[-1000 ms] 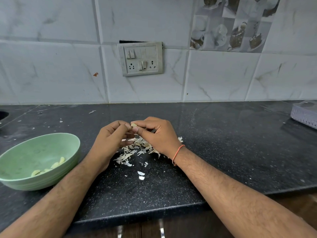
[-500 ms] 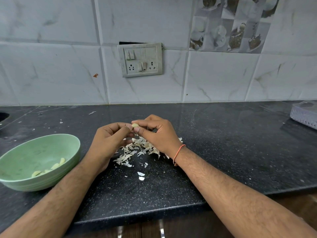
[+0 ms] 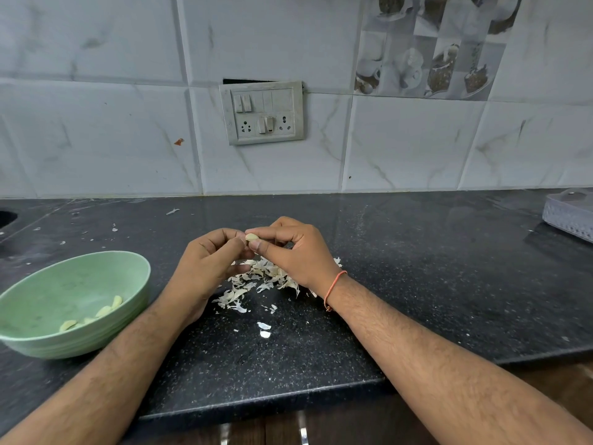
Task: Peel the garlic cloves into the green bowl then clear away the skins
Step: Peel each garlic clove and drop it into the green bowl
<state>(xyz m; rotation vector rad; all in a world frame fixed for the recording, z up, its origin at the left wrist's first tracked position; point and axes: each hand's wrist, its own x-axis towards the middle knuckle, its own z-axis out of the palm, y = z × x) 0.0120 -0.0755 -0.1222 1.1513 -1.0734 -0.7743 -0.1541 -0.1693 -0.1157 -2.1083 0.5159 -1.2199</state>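
Almost nothing has changed over the last second: we still have both hands up over the skins (image 3: pixel 256 277), working the same clove (image 3: pixel 252 237). Right hand (image 3: pixel 295 252) pinches the clove between thumb and forefinger, other fingers curled in; left hand (image 3: pixel 208 264) has fingertips curled onto the clove's left end, picking at it. The hands have drifted a touch lower in view, which looks like head movement, not real motion. The clove now shows pale and mostly bare, a bit more exposed than a second ago, so we judge this peel is nearly done; whether any skin still clings on the hidden side we cannot tell. The bowl (image 3: pixel 134 277) sits on the counter (image 3: pixel 417 284) left of the left forearm, well apart from the clove, holding a few peeled cloves (image 3: pixel 106 309), same count as before as far as we can see. Skins lie heaped under and just beside the right hand, with stray flakes (image 3: pixel 263 329) nearer us and further back left. For the task: peeling goes on, next is the drop into the bowl, clearing not yet started.
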